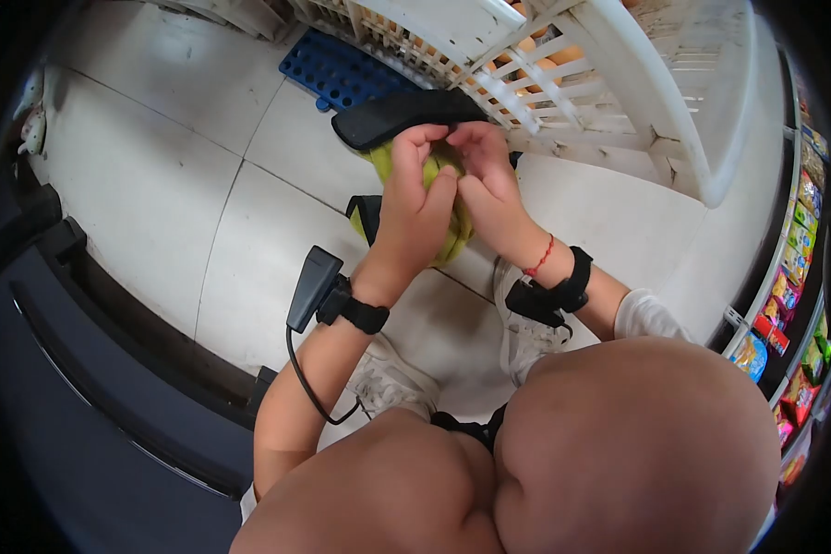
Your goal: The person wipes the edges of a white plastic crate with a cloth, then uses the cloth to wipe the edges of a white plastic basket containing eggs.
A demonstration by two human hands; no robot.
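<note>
A yellow-green fabric piece with black trim (457, 242) hangs bunched between my hands, above the floor tiles. One wide black flap (392, 118) spreads out past my fingertips, and a smaller black-edged corner shows near my left wrist. My left hand (417, 198) is closed on the fabric, thumb and fingers pinching it. Facing it, my right hand (489, 189) also pinches the cloth, with the thumbs close together. Exactly what the fingertips grip is partly hidden. Both wrists wear black straps with devices.
White slatted plastic crates (609, 83), with brown round items inside, stand at the top right. Behind the fabric lies a blue perforated tray (342, 69). Shelves of snack packets (794, 249) line the right side. A dark cabinet (92, 415) is at left. My white shoes (392, 379) are below.
</note>
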